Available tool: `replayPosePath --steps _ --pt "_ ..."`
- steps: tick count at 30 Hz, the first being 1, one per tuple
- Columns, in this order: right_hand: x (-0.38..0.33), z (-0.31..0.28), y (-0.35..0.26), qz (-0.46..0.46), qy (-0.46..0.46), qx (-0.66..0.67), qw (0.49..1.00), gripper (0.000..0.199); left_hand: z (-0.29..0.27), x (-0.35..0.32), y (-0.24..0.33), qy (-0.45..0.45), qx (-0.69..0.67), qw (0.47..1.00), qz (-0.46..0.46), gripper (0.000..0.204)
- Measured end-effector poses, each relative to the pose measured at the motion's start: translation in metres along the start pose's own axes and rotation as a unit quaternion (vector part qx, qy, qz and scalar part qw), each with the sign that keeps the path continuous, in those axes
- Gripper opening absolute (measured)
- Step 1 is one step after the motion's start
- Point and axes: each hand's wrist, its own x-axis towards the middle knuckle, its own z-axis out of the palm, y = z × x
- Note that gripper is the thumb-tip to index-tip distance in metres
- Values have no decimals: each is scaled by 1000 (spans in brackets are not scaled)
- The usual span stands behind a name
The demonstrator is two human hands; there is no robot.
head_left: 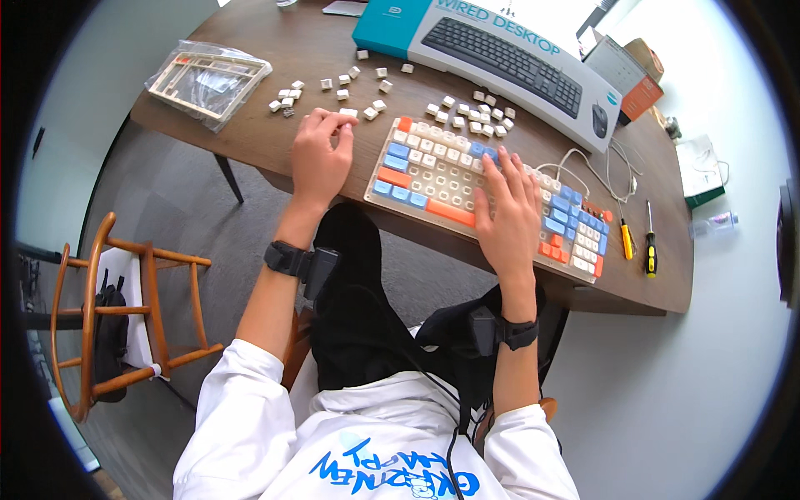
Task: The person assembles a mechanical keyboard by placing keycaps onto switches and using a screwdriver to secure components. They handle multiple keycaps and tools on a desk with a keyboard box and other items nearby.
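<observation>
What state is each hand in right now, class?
Left hand: fingers curled near a white keycap; whether it grips cannot be told.
Right hand: open, spread over the keyboard.

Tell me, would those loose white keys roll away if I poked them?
Probably not: the loose keys look blocky with flat sides, so they'd likely slide or tip instead. They're probably light, being tiny beside the left hand. Their edges look crisp, so they likely won't squish.
</observation>
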Motion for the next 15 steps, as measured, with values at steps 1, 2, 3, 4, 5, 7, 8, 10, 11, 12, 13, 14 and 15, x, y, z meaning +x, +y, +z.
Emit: replayPosePath --steps 1,2,3,4,5,7,8,10,11,12,13,14,15 --pt "0 0 -1 -1 6 4 1000 47 -1 0 0 4 4 1000 9 11" --pt "0 0 -1 2 1 0 1000 47 0 0 0 8 6 1000 18 11" --pt "0 0 -1 2 1 2 1000 47 0 0 -1 13 6 1000 27 11" --pt "0 0 -1 3 0 4 1000 47 0 0 -1 11 2 1000 26 10" --pt "0 0 0 4 -1 6 1000 47 1 0 -1 17 10 999 36 11" --pt "1 1 0 -1 0 3 1000 47 1 0 -2 26 23 998 52 12" --pt "1 1 0 -2 0 1 1000 47 1 0 -2 31 20 998 59 12" --pt "0 1 0 -3 -1 -4 1000 46 0 -1 -2 22 -8 999 31 10" --pt "0 1 0 -2 -2 -4 1000 46 0 -2 -1 17 -25 999 14 9" --pt "0 1 1 -2 -2 -4 1000 46 0 -2 0 24 -35 999 23 9" --pt "0 1 1 -1 -2 -5 1000 46 0 -2 0 24 -34 999 21 9" --pt "0 1 1 -1 -2 -6 1000 45 0 -2 1 22 -36 999 19 9" --pt "0 1 1 -1 -2 -8 1000 45 0 -2 1 19 -39 999 12 9"
